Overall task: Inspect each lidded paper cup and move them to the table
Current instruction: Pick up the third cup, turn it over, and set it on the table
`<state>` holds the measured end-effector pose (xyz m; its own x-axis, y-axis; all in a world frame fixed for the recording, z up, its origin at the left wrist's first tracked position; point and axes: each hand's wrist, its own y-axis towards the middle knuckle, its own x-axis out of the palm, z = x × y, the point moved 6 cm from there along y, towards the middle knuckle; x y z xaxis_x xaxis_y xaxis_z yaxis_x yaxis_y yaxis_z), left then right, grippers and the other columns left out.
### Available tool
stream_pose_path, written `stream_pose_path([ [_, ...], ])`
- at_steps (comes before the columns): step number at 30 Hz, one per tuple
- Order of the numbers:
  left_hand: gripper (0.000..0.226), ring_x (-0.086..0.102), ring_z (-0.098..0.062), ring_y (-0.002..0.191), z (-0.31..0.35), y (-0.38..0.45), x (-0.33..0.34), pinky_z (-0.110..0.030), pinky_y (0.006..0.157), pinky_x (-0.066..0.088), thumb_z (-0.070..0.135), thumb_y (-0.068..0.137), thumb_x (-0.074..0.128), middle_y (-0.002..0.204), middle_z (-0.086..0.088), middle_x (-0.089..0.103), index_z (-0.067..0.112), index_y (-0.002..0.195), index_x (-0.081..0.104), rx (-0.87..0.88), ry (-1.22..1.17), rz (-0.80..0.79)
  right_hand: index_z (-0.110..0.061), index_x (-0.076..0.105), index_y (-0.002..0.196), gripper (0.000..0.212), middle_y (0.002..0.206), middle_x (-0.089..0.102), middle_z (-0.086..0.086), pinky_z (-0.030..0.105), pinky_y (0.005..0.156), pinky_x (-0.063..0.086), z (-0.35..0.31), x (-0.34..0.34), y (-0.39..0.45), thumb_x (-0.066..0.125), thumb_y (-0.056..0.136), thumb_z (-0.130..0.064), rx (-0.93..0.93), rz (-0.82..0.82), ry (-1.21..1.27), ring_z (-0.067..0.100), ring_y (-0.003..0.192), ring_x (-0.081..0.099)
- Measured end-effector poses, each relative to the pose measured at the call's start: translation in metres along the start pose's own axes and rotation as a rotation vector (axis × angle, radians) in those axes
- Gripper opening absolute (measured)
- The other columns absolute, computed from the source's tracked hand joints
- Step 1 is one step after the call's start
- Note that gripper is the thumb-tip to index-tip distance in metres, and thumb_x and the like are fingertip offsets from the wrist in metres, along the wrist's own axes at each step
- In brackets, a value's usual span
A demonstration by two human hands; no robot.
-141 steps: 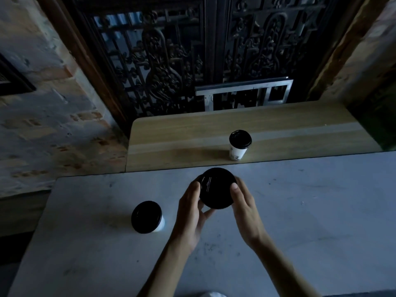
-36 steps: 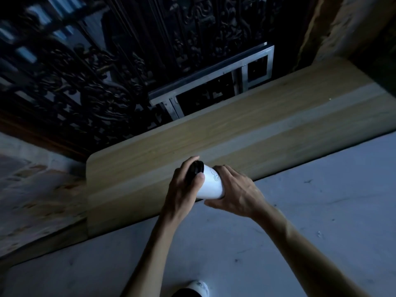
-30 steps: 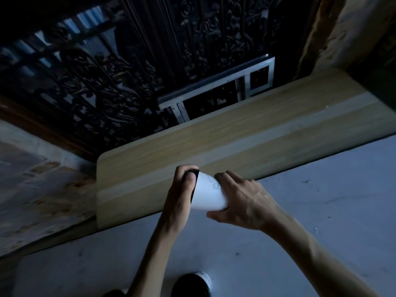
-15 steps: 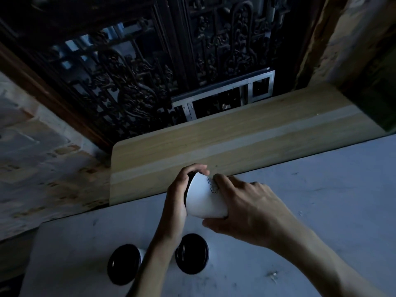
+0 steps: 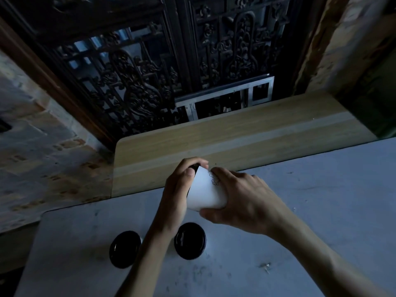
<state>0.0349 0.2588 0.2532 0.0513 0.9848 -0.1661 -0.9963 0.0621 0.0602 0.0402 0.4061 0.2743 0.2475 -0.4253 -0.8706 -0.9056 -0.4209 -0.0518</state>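
Both hands clamp one paper cup, tipped on its side in the air above the grey table. Left hand wraps the lid end, right hand cups the base end. Below the grip, toward the wearer, two lidded cups stand on the table. Beyond the grip, wooden shelf shows no cups. Risk: tilted cup (contents unknown) could leak or shed its lid if the left hand loosens; setting down could clip the nearer cup.

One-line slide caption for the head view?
Both hands tilt a white paper cup sideways above the grey table; two lidded cups stand below.
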Motion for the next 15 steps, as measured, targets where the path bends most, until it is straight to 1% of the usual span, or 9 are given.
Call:
stream_pose_path([
  [3,0.037,0.065,-0.033,0.113,-0.003,-0.005,0.005,-0.066,0.098,0.045,0.047,0.095,0.041,0.119,-0.001,0.072,0.03,0.112,0.069,0.006,-0.02,0.019,-0.032,0.046,0.136,0.081,0.108,0.069,-0.005,0.037,0.073,0.048,0.006,0.003,-0.001,0.065,0.071,-0.077,0.008,-0.012,0.037,0.028,0.092,0.066],
  [6,0.038,0.065,-0.026,0.116,-0.002,-0.009,0.006,-0.066,0.102,0.045,0.047,0.094,0.041,0.121,0.002,0.072,0.035,0.116,0.07,0.012,-0.021,0.051,-0.033,0.049,0.132,0.086,0.105,0.071,-0.005,0.04,0.077,0.053,0.011,0.007,-0.001,0.055,0.063,-0.084,0.017,-0.026,0.084,0.027,0.092,0.068],
  [7,0.04,0.065,-0.023,0.119,-0.001,-0.009,0.005,-0.064,0.104,0.046,0.048,0.095,0.041,0.124,0.003,0.072,0.035,0.119,0.07,0.019,-0.017,0.058,-0.033,0.05,0.13,0.086,0.102,0.071,-0.006,0.041,0.077,0.054,0.012,0.008,0.0,0.055,0.062,-0.085,0.019,-0.025,0.098,0.026,0.091,0.068],
  [8,0.041,0.065,-0.021,0.122,0.0,-0.008,0.005,-0.063,0.106,0.046,0.048,0.095,0.041,0.126,0.004,0.072,0.035,0.121,0.069,0.029,-0.009,0.062,-0.032,0.052,0.128,0.084,0.1,0.071,-0.006,0.042,0.076,0.055,0.013,0.007,0.001,0.057,0.063,-0.084,0.022,-0.02,0.119,0.025,0.089,0.068],
  [11,0.041,0.063,-0.022,0.13,0.004,-0.006,0.005,-0.063,0.111,0.042,0.046,0.096,0.042,0.132,0.003,0.072,0.037,0.126,0.068,0.055,-0.011,0.078,-0.031,0.055,0.123,0.078,0.094,0.071,-0.007,0.042,0.074,0.057,0.016,0.003,0.001,0.065,0.065,-0.081,0.03,-0.004,0.178,0.021,0.083,0.068],
  [13,0.04,0.06,-0.02,0.135,0.003,-0.007,0.007,-0.063,0.116,0.039,0.046,0.097,0.042,0.137,0.005,0.07,0.043,0.127,0.068,0.054,-0.051,0.086,-0.03,0.057,0.122,0.076,0.094,0.071,-0.008,0.041,0.073,0.057,0.017,0.002,0.001,0.068,0.065,-0.079,0.026,-0.007,0.182,0.019,0.081,0.067],
  [15,0.041,0.057,-0.019,0.14,0.0,-0.009,0.009,-0.062,0.119,0.037,0.045,0.096,0.042,0.143,0.006,0.067,0.046,0.129,0.067,0.043,-0.107,0.088,-0.028,0.06,0.12,0.075,0.093,0.072,-0.006,0.041,0.071,0.057,0.02,0.0,0.002,0.069,0.064,-0.078,0.034,-0.011,0.215,0.018,0.08,0.069],
])
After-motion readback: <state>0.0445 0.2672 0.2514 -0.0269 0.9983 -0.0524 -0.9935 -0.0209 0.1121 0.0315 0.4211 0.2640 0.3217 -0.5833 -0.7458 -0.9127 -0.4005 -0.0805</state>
